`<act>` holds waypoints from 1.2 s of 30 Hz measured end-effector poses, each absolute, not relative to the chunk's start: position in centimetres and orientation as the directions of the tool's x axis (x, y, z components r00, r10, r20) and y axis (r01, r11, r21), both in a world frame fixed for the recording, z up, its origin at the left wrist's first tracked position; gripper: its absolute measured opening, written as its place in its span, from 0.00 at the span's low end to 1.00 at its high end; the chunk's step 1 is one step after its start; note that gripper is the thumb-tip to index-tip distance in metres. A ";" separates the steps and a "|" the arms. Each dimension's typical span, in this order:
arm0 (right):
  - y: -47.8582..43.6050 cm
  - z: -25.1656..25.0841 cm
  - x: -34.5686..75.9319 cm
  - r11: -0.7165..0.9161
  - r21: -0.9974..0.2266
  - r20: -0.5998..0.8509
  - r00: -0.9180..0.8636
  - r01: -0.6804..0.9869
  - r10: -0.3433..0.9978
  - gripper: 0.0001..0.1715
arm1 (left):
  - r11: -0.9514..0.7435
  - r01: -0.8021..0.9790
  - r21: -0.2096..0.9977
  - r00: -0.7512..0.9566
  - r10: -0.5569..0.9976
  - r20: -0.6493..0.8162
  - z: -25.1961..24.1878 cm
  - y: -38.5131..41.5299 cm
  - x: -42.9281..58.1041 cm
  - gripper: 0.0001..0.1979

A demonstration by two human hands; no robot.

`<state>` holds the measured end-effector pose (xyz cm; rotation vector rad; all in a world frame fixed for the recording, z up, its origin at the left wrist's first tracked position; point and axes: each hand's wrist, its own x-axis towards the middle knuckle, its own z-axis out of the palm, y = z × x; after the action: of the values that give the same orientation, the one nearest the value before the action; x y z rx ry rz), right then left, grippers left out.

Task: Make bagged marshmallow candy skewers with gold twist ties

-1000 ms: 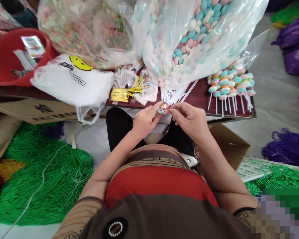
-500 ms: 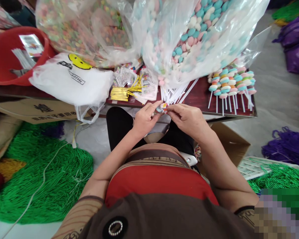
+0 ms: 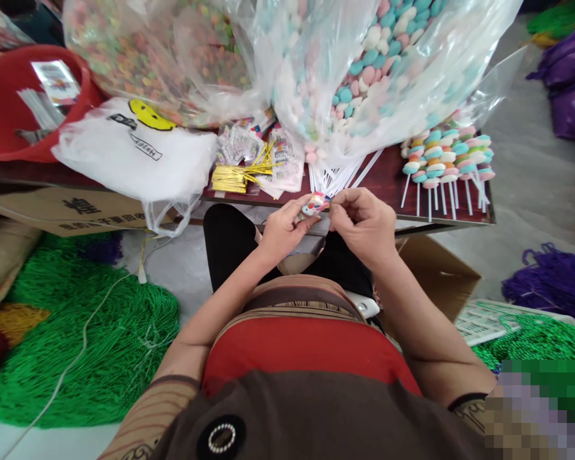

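Observation:
My left hand (image 3: 282, 231) and my right hand (image 3: 364, 223) meet just in front of the dark red table (image 3: 388, 185), both pinched on a small pastel candy piece (image 3: 315, 204) held between the fingertips. A bundle of white sticks (image 3: 338, 176) lies on the table right behind the hands. To the right lie several finished candy skewers (image 3: 443, 163) in a row. Above them a big clear bag of pastel candies (image 3: 374, 70) leans over the table.
A second clear bag of small coloured candies (image 3: 163, 57), a white smiley-face bag (image 3: 134, 150), gold twist ties (image 3: 234, 179) and small printed wrappers (image 3: 285, 160) lie on the table. A red basin (image 3: 9, 108) stands at left. Green netting (image 3: 76, 332) and a cardboard box (image 3: 441, 275) lie on the floor.
Both hands have shifted a little upward toward the table edge with the candy piece; my right fingers have curled tighter around it.

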<state>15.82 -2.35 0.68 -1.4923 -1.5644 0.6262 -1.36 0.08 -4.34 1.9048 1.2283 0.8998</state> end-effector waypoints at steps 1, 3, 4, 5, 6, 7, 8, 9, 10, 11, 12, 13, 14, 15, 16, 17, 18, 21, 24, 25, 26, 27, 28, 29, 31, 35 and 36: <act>-2.4 0.7 15.8 0.122 -0.873 0.187 0.092 0.472 0.978 0.05 | -0.318 0.449 0.835 0.313 0.931 0.186 -4.3 0.1 -1.3 0.22; -2.5 0.9 16.0 0.075 -0.911 0.109 0.063 0.405 0.992 0.08 | -0.344 0.459 0.819 0.315 0.925 0.212 -4.4 0.1 -1.4 0.23; -2.5 1.0 16.2 0.073 -0.908 0.096 0.035 0.412 0.995 0.09 | -0.364 0.476 0.801 0.318 0.920 0.229 -4.5 0.2 -1.5 0.23; -2.5 1.2 16.4 0.085 -0.894 0.096 0.003 0.440 0.995 0.11 | -0.384 0.498 0.778 0.323 0.914 0.244 -4.6 0.2 -1.6 0.24; -2.5 1.4 16.6 0.103 -0.873 0.100 -0.032 0.476 0.995 0.11 | -0.404 0.521 0.752 0.330 0.908 0.259 -4.7 0.3 -1.7 0.25; -2.5 1.6 16.8 0.121 -0.851 0.101 -0.067 0.511 0.993 0.12 | -0.424 0.542 0.725 0.339 0.900 0.274 -4.8 0.3 -1.8 0.25; -2.4 1.8 17.0 0.133 -0.833 0.099 -0.093 0.538 0.991 0.11 | -0.444 0.562 0.698 0.350 0.892 0.286 -4.9 0.3 -1.9 0.26; -2.3 2.0 17.2 0.134 -0.825 0.090 -0.108 0.549 0.990 0.11 | -0.465 0.582 0.667 0.362 0.883 0.300 -5.0 0.3 -1.9 0.26; -2.2 2.1 17.4 0.120 -0.831 0.067 -0.116 0.543 0.991 0.11 | -0.485 0.604 0.633 0.374 0.873 0.313 -5.1 0.3 -2.0 0.25; -2.1 2.1 17.5 0.087 -0.850 0.026 -0.124 0.519 0.992 0.12 | -0.504 0.627 0.594 0.386 0.863 0.326 -5.1 0.3 -2.0 0.25; -2.0 2.2 17.7 0.035 -0.876 -0.035 -0.135 0.480 0.990 0.12 | -0.520 0.653 0.551 0.396 0.854 0.336 -5.2 0.2 -2.0 0.24; -1.9 2.2 17.8 -0.029 -0.901 -0.104 -0.150 0.433 0.983 0.13 | -0.530 0.679 0.508 0.405 0.847 0.344 -5.2 0.2 -2.0 0.23; -1.8 2.2 17.8 -0.094 -0.919 -0.168 -0.164 0.383 0.972 0.14 | -0.536 0.703 0.467 0.412 0.842 0.348 -5.3 0.2 -2.0 0.23; -1.8 2.2 17.9 -0.151 -0.929 -0.218 -0.171 0.338 0.961 0.14 | -0.539 0.723 0.432 0.417 0.839 0.350 -5.3 0.2 -2.0 0.23; -1.8 2.2 17.9 -0.193 -0.934 -0.251 -0.167 0.300 0.953 0.15 | -0.537 0.739 0.406 0.417 0.839 0.349 -5.3 0.2 -2.0 0.23; -1.8 2.2 17.8 -0.220 -0.938 -0.267 -0.154 0.269 0.951 0.15 | -0.533 0.751 0.390 0.415 0.841 0.348 -5.4 0.2 -1.9 0.22; -1.9 2.2 17.7 -0.233 -0.942 -0.271 -0.140 0.243 0.952 0.15 | -0.526 0.758 0.386 0.410 0.844 0.346 -5.4 0.2 -1.8 0.22; -2.5 2.1 17.1 -0.204 -0.964 -0.224 -0.109 0.168 0.968 0.14 | -0.515 0.725 0.458 0.403 0.856 0.325 -5.3 0.3 -1.6 0.24; -3.1 1.7 16.5 -0.096 -0.987 -0.107 -0.086 0.131 0.990 0.13 | -0.480 0.627 0.613 0.409 0.873 0.265 -5.0 0.3 -1.5 0.26; -3.2 1.5 16.4 -0.067 -0.989 -0.078 -0.079 0.132 0.994 0.12 | -0.455 0.605 0.653 0.405 0.882 0.240 -4.9 0.3 -1.5 0.26; -3.3 1.4 16.4 -0.049 -0.989 -0.060 -0.075 0.136 0.995 0.11 | -0.430 0.597 0.677 0.395 0.892 0.218 -4.7 0.3 -1.6 0.27; -3.3 1.3 16.5 -0.041 -0.989 -0.051 -0.069 0.142 0.996 0.11 | -0.410 0.603 0.684 0.382 0.901 0.204 -4.7 0.3 -1.6 0.27; -3.2 1.3 16.5 -0.039 -0.988 -0.049 -0.062 0.150 0.997 0.11 | -0.402 0.618 0.676 0.370 0.907 0.201 -4.6 0.4 -1.6 0.27; -3.1 1.4 16.6 -0.042 -0.985 -0.052 -0.057 0.165 0.997 0.10 | -0.406 0.639 0.653 0.364 0.908 0.209 -4.6 0.4 -1.6 0.26; -2.8 1.7 16.8 -0.055 -0.974 -0.069 -0.059 0.222 0.996 0.11 | -0.432 0.694 0.577 0.366 0.901 0.235 -4.7 0.5 -1.6 0.25; -2.7 1.9 16.7 -0.055 -0.939 -0.089 -0.085 0.341 0.992 0.13 | -0.474 0.776 0.416 0.393 0.879 0.269 -5.0 0.5 -1.4 0.23; -2.7 1.8 16.6 -0.054 -0.942 -0.083 -0.076 0.330 0.994 0.13 | -0.482 0.783 0.393 0.400 0.874 0.274 -5.1 0.5 -1.3 0.23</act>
<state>16.55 -2.73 1.78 -1.4640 -1.4882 1.1518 -1.35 0.48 -5.10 2.4538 1.4736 0.6669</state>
